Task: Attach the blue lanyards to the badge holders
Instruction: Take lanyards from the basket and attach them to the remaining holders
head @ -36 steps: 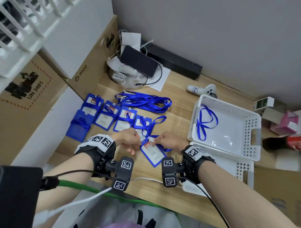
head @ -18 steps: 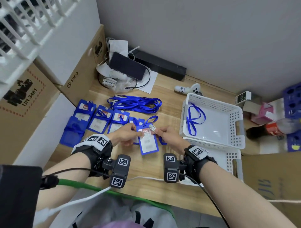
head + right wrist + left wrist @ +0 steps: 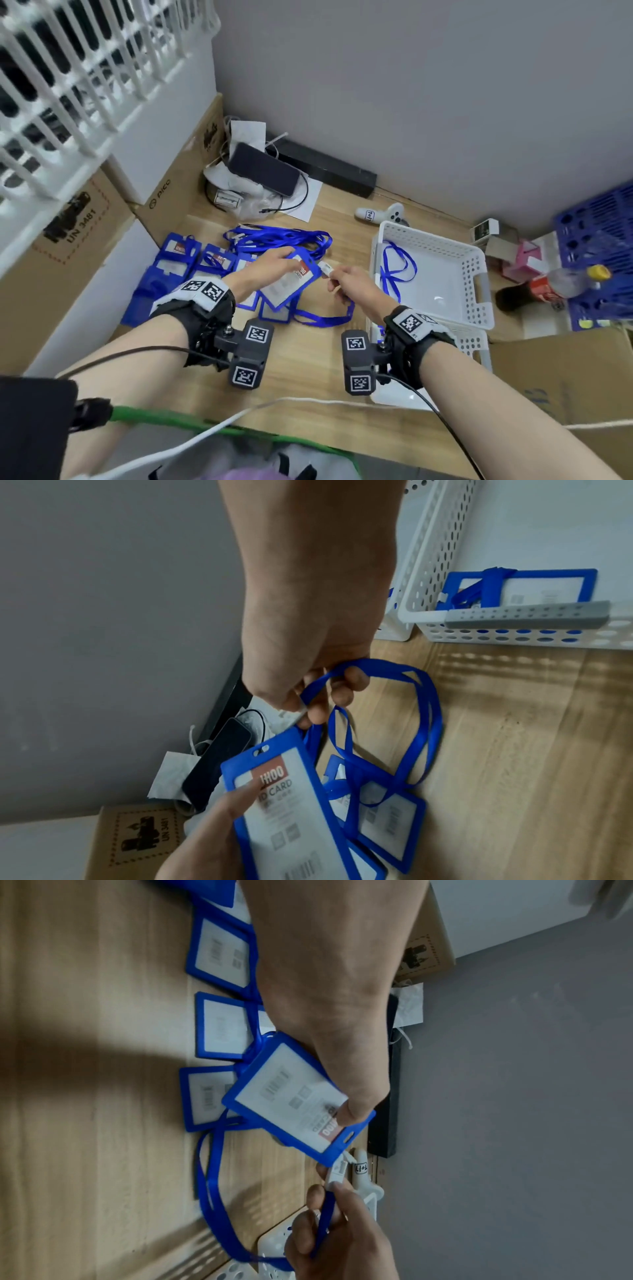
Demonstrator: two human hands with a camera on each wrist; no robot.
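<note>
You've lifted the badge holder (image 3: 287, 284) w/ left hand (image 3: 263, 270), right hand (image 3: 352, 284) pinching clip (image 3: 325, 268) at its slot—nearly hooked.

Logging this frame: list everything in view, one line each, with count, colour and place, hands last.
Plastic badge holder in hand: one, blue, lifted over the wooden table.
Ribbon lanyard with white clip: one, blue, clip beside the holder's top edge.
Badge holders lying flat: several, blue, table left.
Loose lanyard pile: blue, behind the holders.
Perforated plastic baskets: two, white, right; the far one holds one lanyard.
Phone: one, black, far left corner.
Left hand: pinches the holder.
Right hand: fingers grip the lanyard.
</note>
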